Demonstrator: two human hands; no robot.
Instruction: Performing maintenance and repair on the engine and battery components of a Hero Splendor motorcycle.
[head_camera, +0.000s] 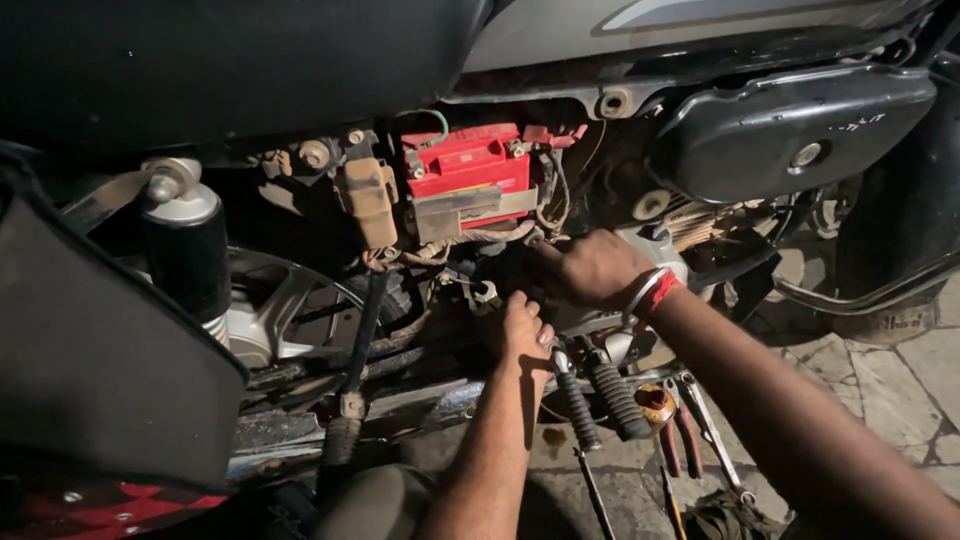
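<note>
A motorcycle lies on its side panel-off, with a red battery exposed under the black seat. My left hand reaches up into the dark gap below the battery, fingers curled onto a part I cannot make out. My right hand, with a metal bangle and red band at the wrist, is closed on something in the same gap just right of the left hand. What either hand grips is hidden in shadow.
A rear shock absorber and spoked wheel are at left. Ribbed foot pegs hang below the hands. Spanners and pliers lie on the stone floor. A black engine cover is at upper right.
</note>
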